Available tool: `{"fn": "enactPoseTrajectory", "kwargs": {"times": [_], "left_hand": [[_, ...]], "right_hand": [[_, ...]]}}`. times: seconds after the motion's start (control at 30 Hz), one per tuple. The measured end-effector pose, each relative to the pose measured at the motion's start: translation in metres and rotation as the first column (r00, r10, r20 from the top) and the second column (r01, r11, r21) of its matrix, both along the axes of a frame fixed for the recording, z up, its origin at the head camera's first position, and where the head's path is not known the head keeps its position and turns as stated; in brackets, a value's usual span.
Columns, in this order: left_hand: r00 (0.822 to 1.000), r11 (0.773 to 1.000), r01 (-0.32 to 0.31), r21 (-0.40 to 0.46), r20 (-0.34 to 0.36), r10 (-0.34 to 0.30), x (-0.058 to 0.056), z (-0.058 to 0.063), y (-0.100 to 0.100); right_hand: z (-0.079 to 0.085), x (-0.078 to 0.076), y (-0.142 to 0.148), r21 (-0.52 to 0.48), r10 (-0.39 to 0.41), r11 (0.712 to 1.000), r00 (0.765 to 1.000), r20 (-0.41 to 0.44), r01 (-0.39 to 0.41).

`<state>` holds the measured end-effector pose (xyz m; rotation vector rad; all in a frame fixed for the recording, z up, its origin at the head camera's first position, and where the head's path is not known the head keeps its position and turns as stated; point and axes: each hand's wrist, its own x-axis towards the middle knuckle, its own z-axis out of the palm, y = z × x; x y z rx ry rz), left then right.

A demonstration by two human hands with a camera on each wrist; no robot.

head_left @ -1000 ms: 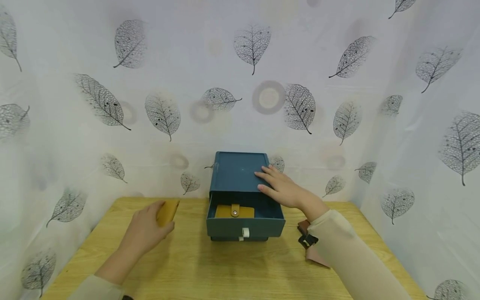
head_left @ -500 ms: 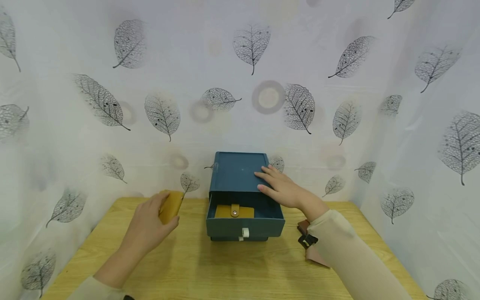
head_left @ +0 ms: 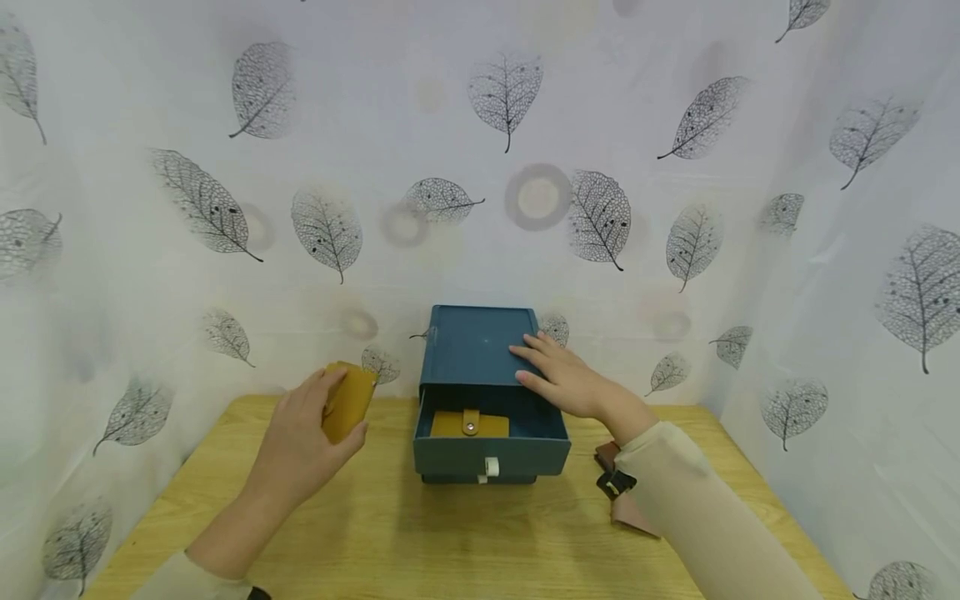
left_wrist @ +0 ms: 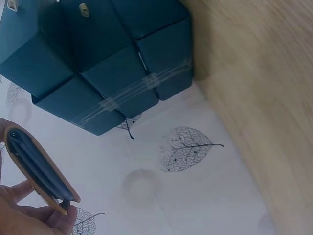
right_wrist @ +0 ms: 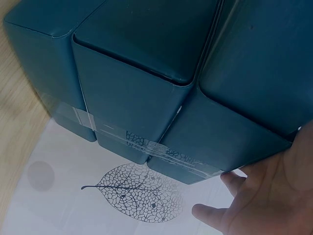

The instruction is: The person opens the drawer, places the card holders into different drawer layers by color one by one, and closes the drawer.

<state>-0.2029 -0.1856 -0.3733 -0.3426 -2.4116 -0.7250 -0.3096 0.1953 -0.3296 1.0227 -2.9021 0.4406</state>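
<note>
My left hand (head_left: 303,442) grips a yellow wallet (head_left: 349,404) between thumb and fingers, raised above the table to the left of a blue drawer unit (head_left: 468,346). In the left wrist view the wallet (left_wrist: 41,166) is seen edge-on, with dark sleeves inside its tan cover. The unit's top drawer (head_left: 450,457) is pulled out. Inside it lies another yellow wallet (head_left: 487,427) with a snap strap. My right hand (head_left: 562,375) rests with spread fingers on the right edge of the unit's top. The right wrist view shows this hand (right_wrist: 274,196) against the unit's side.
On the wooden table (head_left: 360,533), right of the unit, lie a brown item (head_left: 607,452), a black piece (head_left: 617,482) and a pinkish flat item (head_left: 633,515), partly hidden by my right sleeve. A leaf-patterned white curtain (head_left: 420,275) stands behind and at both sides.
My left hand has lifted the yellow wallet higher and brought it slightly to the right, tilting it so more of its face shows. The right hand and drawer have stayed put.
</note>
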Motion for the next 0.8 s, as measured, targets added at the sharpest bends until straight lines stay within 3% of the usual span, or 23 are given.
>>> {"fn": "enactPoseTrajectory", "kwargs": {"times": [0.33,0.8], "left_hand": [[0.991,0.997,0.075,-0.001,-0.111,-0.075,-0.003,0.009,0.009],[0.977,0.986,0.161,0.046,-0.146,-0.153,-0.006,0.027,0.034]], "right_hand": [[-0.001,0.0,0.0,-0.008,0.001,1.0,1.0,0.002,-0.001],[-0.001,0.0,0.0,-0.017,0.002,1.0,1.0,0.0,-0.002]]}}
